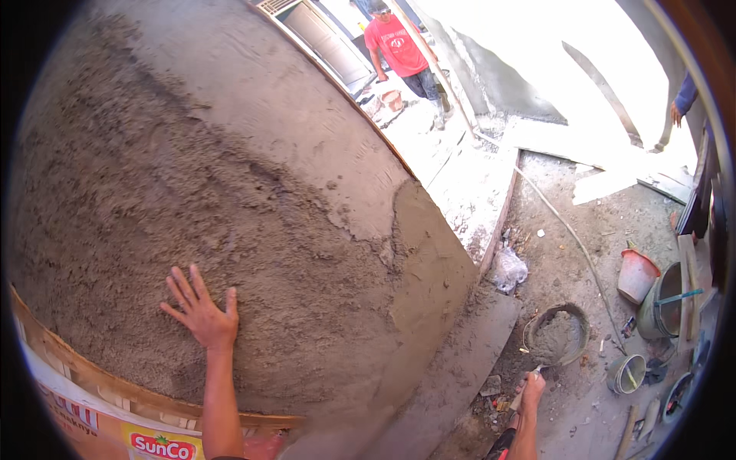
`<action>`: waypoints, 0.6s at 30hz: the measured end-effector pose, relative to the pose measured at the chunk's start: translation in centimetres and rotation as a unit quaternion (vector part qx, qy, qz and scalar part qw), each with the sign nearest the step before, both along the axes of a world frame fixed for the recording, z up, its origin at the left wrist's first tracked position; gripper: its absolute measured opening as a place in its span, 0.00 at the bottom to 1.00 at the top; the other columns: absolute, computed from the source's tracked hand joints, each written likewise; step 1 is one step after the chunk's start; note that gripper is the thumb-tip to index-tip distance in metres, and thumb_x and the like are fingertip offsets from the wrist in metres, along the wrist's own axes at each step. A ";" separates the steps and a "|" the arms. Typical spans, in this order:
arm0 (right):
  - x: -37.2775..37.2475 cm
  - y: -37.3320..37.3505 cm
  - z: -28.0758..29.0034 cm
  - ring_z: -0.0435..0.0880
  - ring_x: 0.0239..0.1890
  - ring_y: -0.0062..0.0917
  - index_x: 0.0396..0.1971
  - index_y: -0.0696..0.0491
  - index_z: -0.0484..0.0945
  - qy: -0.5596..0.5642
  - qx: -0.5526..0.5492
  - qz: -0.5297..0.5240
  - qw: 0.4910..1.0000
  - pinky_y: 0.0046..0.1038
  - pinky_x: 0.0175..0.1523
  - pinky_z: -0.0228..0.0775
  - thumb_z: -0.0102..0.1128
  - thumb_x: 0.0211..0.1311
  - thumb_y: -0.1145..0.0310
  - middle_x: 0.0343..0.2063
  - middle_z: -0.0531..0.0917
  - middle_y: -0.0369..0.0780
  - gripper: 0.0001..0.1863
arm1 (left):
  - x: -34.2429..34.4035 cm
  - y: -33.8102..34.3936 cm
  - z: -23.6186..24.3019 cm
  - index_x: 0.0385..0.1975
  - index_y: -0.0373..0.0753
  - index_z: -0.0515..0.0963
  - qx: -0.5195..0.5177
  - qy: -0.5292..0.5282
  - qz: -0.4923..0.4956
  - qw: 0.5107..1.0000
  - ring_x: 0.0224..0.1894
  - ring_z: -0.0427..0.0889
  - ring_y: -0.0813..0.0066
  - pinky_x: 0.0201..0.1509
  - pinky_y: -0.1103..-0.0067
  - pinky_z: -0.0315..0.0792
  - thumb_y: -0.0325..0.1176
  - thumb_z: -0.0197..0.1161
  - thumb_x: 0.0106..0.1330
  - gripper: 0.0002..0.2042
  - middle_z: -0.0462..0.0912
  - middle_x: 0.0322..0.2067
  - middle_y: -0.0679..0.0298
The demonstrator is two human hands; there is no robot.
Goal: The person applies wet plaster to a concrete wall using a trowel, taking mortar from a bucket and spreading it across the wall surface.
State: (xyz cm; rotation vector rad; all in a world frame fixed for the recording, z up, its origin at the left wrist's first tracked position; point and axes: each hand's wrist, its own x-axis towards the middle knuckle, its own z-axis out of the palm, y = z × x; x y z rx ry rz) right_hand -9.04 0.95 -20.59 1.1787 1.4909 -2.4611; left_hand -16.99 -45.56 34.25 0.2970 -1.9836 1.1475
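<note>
A wall (230,215) of wet grey mortar fills the left and middle, rough low down and smoother along its upper band and right end. My left hand (199,310) lies on or very near the rough mortar, fingers spread. Lower right, my right hand (531,391) grips a trowel (518,400) by its handle, with the trowel's head at the near rim of a bucket (584,331) of grey mortar (556,341). A printed banner (92,418) and a wooden strip (115,391) run below the plastered surface at lower left.
A person (395,50) in red stands beyond the wall; another person's blue sleeve (685,96) shows at far right. A red bucket (636,276), grey bucket (655,318), small pail (623,374), plastic bag (507,270), hose (571,238) and leaning boards (690,268) occupy the right side.
</note>
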 end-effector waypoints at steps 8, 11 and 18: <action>5.1 -3.8 15.6 0.69 0.14 0.18 0.30 0.49 0.69 -0.015 -0.109 -0.042 0.993 0.22 0.17 0.65 0.55 0.60 0.65 0.17 0.70 0.33 0.06 | 2.3 -0.4 2.0 0.74 0.56 0.53 0.071 -0.034 -0.070 0.994 0.77 0.39 0.53 0.72 0.39 0.30 0.61 0.54 0.67 0.38 0.43 0.75 0.59; 7.5 -3.0 13.7 0.70 0.13 0.19 0.31 0.49 0.69 -0.018 -0.077 -0.041 0.996 0.23 0.16 0.64 0.55 0.61 0.63 0.17 0.71 0.33 0.07 | 2.2 -0.9 1.8 0.73 0.58 0.54 0.093 -0.040 -0.083 0.991 0.77 0.40 0.54 0.72 0.39 0.31 0.61 0.55 0.66 0.37 0.44 0.75 0.60; 8.0 -1.5 16.0 0.70 0.14 0.19 0.31 0.49 0.70 -0.025 -0.058 -0.081 0.995 0.25 0.18 0.65 0.55 0.61 0.64 0.18 0.71 0.33 0.06 | 2.7 -1.7 2.1 0.73 0.58 0.56 0.089 -0.033 -0.106 0.990 0.77 0.42 0.52 0.70 0.36 0.32 0.61 0.57 0.65 0.37 0.46 0.75 0.60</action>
